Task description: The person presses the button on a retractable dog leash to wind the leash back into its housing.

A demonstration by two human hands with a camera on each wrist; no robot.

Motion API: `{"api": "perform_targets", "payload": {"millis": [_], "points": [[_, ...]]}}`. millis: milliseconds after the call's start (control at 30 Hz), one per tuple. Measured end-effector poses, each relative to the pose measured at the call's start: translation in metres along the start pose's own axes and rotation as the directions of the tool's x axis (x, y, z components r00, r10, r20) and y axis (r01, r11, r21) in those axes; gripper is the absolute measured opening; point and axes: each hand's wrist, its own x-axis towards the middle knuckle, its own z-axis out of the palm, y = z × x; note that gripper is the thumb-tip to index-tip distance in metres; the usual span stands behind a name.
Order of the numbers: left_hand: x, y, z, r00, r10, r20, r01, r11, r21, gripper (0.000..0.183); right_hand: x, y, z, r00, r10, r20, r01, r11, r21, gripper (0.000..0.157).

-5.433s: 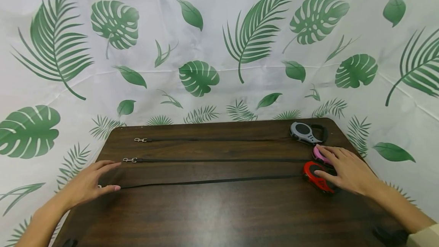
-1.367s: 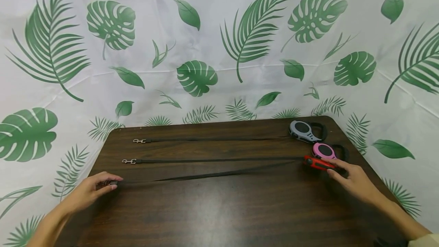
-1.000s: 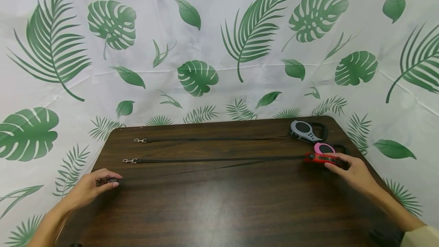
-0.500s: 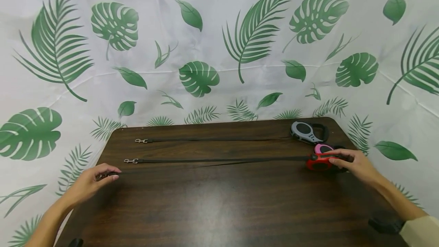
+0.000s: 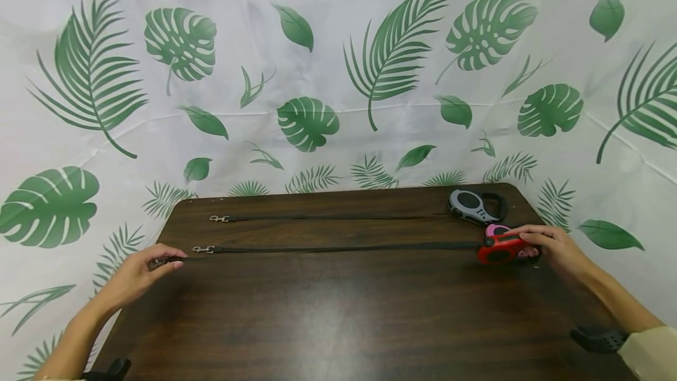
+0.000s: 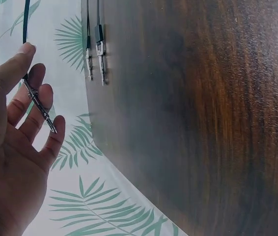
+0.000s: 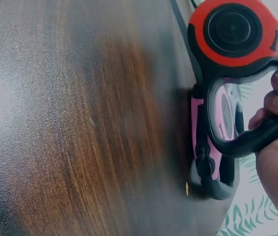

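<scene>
My right hand [image 5: 563, 254] has its fingers curled through the loop handle of a red and black retractable dog leash [image 5: 496, 251]. In the right wrist view, the red leash [image 7: 257, 19] is held up above the table, its black button-like disc facing the camera. The thumb and fingers of my left hand [image 5: 129, 278] pinch the end of that leash's black strap. Its metal snap hook [image 6: 40, 104] lies along the fingers in the left wrist view. The strap runs nearly straight between both hands, overlapping the middle strap [image 5: 338, 249] in the head view.
A pink retractable leash [image 7: 198, 123] sits on the table behind the red one, partly hidden. Farther back lies a grey leash [image 5: 471, 207]. Their straps stretch left, ending in snap hooks [image 5: 218, 218]. Leaf-print cloth [image 5: 317, 63] hangs behind the dark wooden table [image 5: 317, 328].
Both hands were open near the red leash's two ends; they have since taken hold of it. More recently they moved away from the table's front, and the red leash turned its face toward the camera.
</scene>
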Motion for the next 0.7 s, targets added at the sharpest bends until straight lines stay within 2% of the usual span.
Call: {"api": "perform_targets", "payload": {"millis": [233,500,700], "points": [[0.0029,0.0022,-0.0018,1.000,-0.016,-0.011,0.016,1.000,0.012,0.020,0.0011,-0.0015,-0.0023,0.999,0.031,-0.021,-0.031,0.999,-0.020,0.037],[0.0054,0.0022,-0.0054,0.999,0.011,-0.037,-0.011,1.000,-0.001,0.026,0.0018,-0.0027,-0.0020,0.999,0.023,-0.031,-0.020,0.994,0.111,0.038],[0.0048,0.0034,-0.0071,0.999,0.011,-0.048,-0.011,1.000,0.000,0.028,0.0029,-0.0060,-0.0025,1.000,0.001,-0.022,0.002,0.995,0.105,0.037]]}}
